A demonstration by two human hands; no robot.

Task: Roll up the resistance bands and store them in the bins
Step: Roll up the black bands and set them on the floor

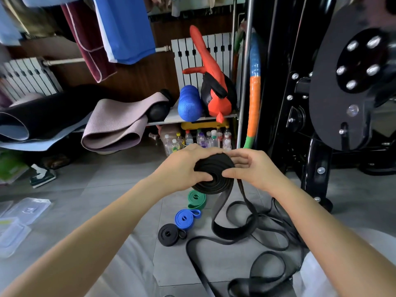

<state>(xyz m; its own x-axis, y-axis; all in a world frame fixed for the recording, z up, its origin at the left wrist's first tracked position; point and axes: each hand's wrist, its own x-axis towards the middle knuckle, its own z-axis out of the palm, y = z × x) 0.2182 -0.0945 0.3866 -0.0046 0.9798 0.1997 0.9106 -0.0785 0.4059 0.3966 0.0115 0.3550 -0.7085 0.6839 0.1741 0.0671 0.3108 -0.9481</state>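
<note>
Both hands hold a wide black resistance band (214,174) partly wound into a thick coil in mid-air. My left hand (184,166) grips the coil's left side, thumb at its centre. My right hand (250,168) pinches its right side, thumb on the face, fingers behind. The band's loose tail (227,213) hangs to the floor into a tangle of black bands (267,249). Three rolled bands lie on the tiles below: green (196,199), blue (185,218) and black (170,234).
Clear plastic bins and lids (19,221) lie on the floor at the left. A black gym machine (321,103) stands close on the right. Yoga mats (113,125), a blue foam roller (189,103) and bottles (199,138) crowd the shelf ahead.
</note>
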